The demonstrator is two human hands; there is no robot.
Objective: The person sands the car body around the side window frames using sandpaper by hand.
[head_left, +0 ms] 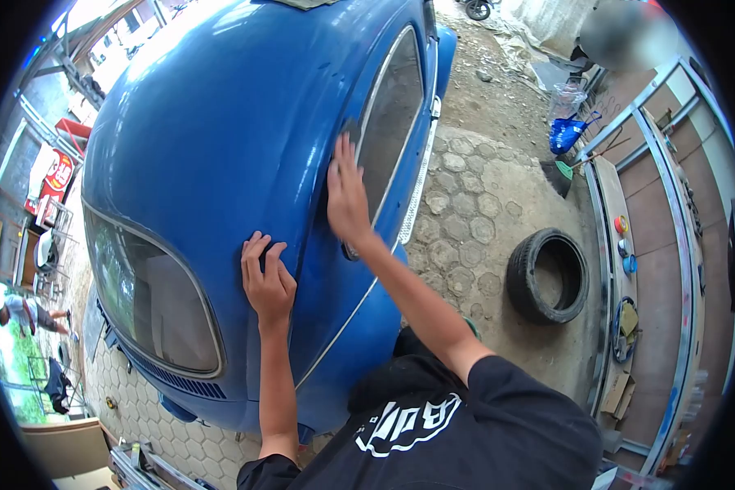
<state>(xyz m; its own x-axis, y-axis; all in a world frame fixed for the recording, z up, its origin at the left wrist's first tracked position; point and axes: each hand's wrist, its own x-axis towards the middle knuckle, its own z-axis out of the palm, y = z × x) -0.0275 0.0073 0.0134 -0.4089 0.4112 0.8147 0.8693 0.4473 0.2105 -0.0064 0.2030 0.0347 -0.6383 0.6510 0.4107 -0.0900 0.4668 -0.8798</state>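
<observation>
A blue rounded car body (212, 122) fills the middle of the view. My left hand (268, 282) rests on its rear corner, fingers apart and slightly bent, between the rear window (147, 286) and the side. My right hand (349, 196) lies flat along the roof edge, fingers stretched forward beside the side window (390, 106). A small greyish patch shows at the right fingertips; I cannot tell whether it is something under them. A dark groove runs down the body between the two hands.
A loose tyre (547, 276) lies on the paved floor to the right. Beyond it, a long metal-framed bench (604, 220) carries small cans and tape rolls. A blue bag (567, 133) sits farther back. At the far left, a person (31, 314) is near stacked furniture.
</observation>
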